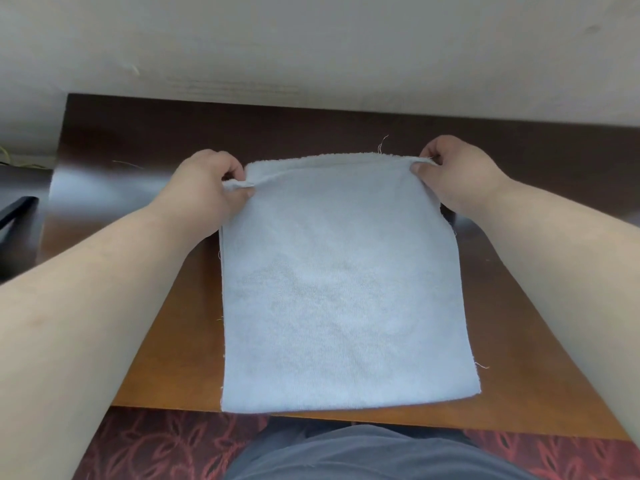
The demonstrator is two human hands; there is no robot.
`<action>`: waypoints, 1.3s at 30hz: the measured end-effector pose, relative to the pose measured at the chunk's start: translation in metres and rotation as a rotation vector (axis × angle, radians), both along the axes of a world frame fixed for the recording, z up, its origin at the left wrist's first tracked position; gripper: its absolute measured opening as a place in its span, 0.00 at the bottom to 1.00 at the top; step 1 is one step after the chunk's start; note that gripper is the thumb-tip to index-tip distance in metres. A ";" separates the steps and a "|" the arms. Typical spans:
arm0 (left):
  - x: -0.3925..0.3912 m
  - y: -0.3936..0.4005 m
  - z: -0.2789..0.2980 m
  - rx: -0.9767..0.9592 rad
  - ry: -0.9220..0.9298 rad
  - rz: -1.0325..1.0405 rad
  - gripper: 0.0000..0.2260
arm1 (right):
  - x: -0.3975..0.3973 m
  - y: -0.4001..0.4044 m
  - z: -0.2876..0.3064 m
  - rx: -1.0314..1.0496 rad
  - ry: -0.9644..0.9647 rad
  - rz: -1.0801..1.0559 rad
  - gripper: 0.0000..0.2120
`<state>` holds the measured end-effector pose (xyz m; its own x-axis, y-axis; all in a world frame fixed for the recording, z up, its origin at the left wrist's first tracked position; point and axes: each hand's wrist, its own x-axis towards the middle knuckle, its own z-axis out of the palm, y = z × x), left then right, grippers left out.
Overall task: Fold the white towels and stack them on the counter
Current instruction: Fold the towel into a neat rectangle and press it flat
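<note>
A white towel [343, 289] lies spread on the brown wooden counter [166, 341], its near edge close to the counter's front edge. My left hand [204, 185] pinches the towel's far left corner between thumb and curled fingers. My right hand [457, 174] pinches the far right corner the same way. The far edge is lifted slightly off the wood between the two hands. Loose threads hang from the towel's edges.
A pale wall [311, 46] rises right behind the counter's far edge. A dark object [14, 213] sits off the counter's left side. Below the front edge are a red patterned carpet [166, 445] and my grey-clothed lap [363, 455].
</note>
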<state>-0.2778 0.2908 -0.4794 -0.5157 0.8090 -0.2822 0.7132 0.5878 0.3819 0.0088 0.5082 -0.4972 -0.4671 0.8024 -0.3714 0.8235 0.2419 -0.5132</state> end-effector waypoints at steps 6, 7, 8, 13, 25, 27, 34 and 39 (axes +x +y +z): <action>0.002 -0.003 0.003 0.040 -0.007 0.092 0.11 | 0.004 0.002 -0.002 -0.044 0.003 -0.074 0.12; 0.001 -0.003 0.003 0.051 0.016 0.102 0.12 | 0.005 0.002 -0.002 -0.055 0.018 -0.099 0.13; 0.001 -0.003 0.002 0.072 0.032 0.118 0.12 | 0.006 0.003 -0.002 -0.077 0.045 -0.136 0.13; 0.002 -0.006 -0.005 0.092 -0.158 0.269 0.11 | 0.012 0.004 -0.002 -0.351 0.255 -0.328 0.14; 0.015 -0.032 -0.005 0.328 -0.595 0.533 0.03 | 0.030 -0.019 0.013 -0.362 0.472 -0.435 0.10; 0.013 -0.029 0.000 0.408 -0.605 0.568 0.03 | 0.025 -0.012 0.018 -0.349 0.464 -0.424 0.13; 0.003 0.000 -0.017 0.331 -0.480 0.629 0.04 | 0.000 0.009 0.004 -0.197 0.272 -0.351 0.12; -0.001 0.008 -0.032 0.197 -0.337 0.623 0.15 | -0.012 0.013 -0.009 -0.115 0.120 -0.298 0.11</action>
<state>-0.2786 0.2983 -0.5113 -0.8070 0.4465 -0.3866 0.0944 0.7437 0.6619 -0.0028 0.5214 -0.5062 -0.2640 0.8663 -0.4241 0.7816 -0.0656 -0.6204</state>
